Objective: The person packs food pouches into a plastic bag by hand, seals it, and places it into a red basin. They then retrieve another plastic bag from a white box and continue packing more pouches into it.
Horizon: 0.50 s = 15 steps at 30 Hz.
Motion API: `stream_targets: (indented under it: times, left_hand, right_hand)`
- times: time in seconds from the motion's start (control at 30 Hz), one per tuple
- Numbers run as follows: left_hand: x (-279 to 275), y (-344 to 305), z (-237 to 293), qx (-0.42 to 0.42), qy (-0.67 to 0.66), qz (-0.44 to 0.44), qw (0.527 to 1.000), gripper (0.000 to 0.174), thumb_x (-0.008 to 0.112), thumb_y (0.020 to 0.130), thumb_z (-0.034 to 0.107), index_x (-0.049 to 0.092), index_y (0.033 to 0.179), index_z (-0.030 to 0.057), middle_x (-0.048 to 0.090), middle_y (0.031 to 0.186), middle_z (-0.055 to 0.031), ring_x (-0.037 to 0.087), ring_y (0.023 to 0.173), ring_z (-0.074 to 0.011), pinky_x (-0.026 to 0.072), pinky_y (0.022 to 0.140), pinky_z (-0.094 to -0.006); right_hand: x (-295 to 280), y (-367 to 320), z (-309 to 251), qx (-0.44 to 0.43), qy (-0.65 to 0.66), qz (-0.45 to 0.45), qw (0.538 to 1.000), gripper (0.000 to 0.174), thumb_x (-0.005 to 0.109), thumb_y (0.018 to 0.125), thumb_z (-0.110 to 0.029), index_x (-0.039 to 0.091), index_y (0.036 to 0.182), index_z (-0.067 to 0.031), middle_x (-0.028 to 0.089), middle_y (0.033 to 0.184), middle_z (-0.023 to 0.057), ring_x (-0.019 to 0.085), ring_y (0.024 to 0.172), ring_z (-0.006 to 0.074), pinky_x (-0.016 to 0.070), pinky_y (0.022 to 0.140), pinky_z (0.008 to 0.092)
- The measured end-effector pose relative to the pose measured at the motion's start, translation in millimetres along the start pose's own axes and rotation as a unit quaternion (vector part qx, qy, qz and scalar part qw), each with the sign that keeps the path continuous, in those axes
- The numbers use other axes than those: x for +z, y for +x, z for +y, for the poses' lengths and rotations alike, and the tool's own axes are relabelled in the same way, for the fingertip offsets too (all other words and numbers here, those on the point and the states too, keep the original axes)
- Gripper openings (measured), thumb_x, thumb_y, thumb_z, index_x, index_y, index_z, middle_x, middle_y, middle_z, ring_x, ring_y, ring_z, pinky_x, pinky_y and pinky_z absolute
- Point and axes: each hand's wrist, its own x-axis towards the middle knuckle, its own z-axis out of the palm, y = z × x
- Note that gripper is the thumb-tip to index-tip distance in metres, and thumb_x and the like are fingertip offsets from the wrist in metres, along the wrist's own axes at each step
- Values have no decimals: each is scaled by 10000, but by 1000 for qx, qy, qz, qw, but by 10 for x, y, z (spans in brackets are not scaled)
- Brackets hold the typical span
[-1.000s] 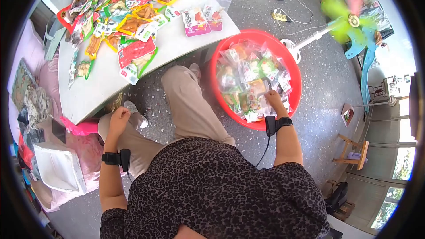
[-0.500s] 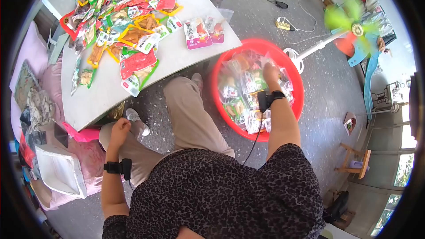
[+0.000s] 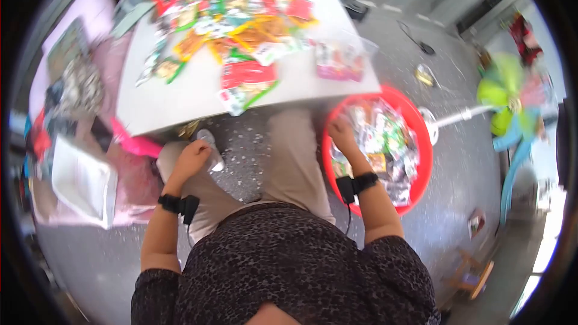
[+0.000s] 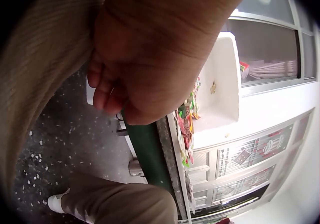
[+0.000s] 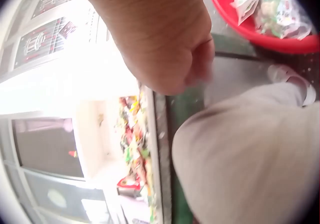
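Several packets [image 3: 248, 74] blurred; right hand [image 5: 167, 48], fingers [image 5: 203, 58] smeared, hold unclear.

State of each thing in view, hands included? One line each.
Left hand, fingers loosely curled, nothing visibly held
Right hand, fingers loosely curled, nothing visibly held
Red tub, holding bagged packets
Loose packets, heaped on table
Fan, blades blurred, probably spinning
White box, open-topped, nothing visible inside

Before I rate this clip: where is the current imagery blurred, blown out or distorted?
Head view: fisheye bend with black corners; the packets on the table smear, as do the fan blades. Left wrist view: dark corners, the left hand shaded, the white wall washed out. Right wrist view: strong glare at left, the right hand's fingertips blurred.
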Motion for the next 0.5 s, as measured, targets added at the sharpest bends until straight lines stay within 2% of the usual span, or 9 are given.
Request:
stream_targets:
  times: [0.07,0.1,0.2,0.3,0.37,0.4,0.47,0.5]
  left_hand:
    - [-20,-27,-17,7,-4,29,1000,112,503,729,117,523,787,23,523,665,-77,497,614,-160,400,574,-271]
    - [-41,-34,-21,4,-28,34,999,109,506,731,119,522,783,24,517,660,-67,490,614,-145,398,572,-264]
    - [-208,-117,25,-17,-103,74,992,77,507,746,105,512,756,29,488,659,-26,459,628,-96,381,574,-229]
    - [-463,-182,-116,12,-151,158,976,51,502,755,83,509,759,33,476,676,-1,444,649,-69,373,576,-209]
    - [-724,-267,-249,35,-139,224,964,33,486,763,58,511,770,38,477,698,5,443,663,-66,368,579,-200]
    - [-890,-339,-299,-14,-138,248,959,41,492,765,72,514,775,39,478,694,9,437,664,-55,366,576,-196]
    - [-1222,-514,-348,-90,-123,331,931,61,506,749,86,514,778,33,506,699,-30,465,656,-93,381,582,-220]
    - [-1399,-616,-380,-75,-14,384,920,78,509,735,91,516,784,30,522,716,-63,489,667,-144,393,594,-254]
  right_hand:
    - [27,3,-501,-36,21,12,999,147,511,733,-141,530,798,-11,542,708,133,534,685,247,419,616,328]
    - [75,-22,-691,-6,67,-14,998,152,518,726,-128,522,823,-11,545,745,127,528,706,264,419,620,331]
    - [354,-106,-955,-181,-7,9,983,174,537,703,-131,521,836,-20,541,831,107,511,814,276,396,695,359]
    - [593,-155,-1056,-283,-125,24,951,192,558,672,-154,526,827,-46,523,912,84,464,942,274,337,787,388]
    - [661,-156,-1085,-301,-160,22,940,199,568,653,-167,528,816,-59,519,930,74,442,988,258,302,816,397]
    - [691,-163,-1090,-310,-176,20,934,203,573,644,-173,529,810,-66,516,939,70,430,1010,251,284,831,402]
    - [710,-163,-1106,-303,-173,25,937,193,566,638,-162,529,804,-72,521,940,65,434,1006,248,284,826,390]
    - [715,-155,-1084,-305,-172,24,936,191,564,637,-158,529,804,-71,522,940,64,433,1007,248,284,825,390]
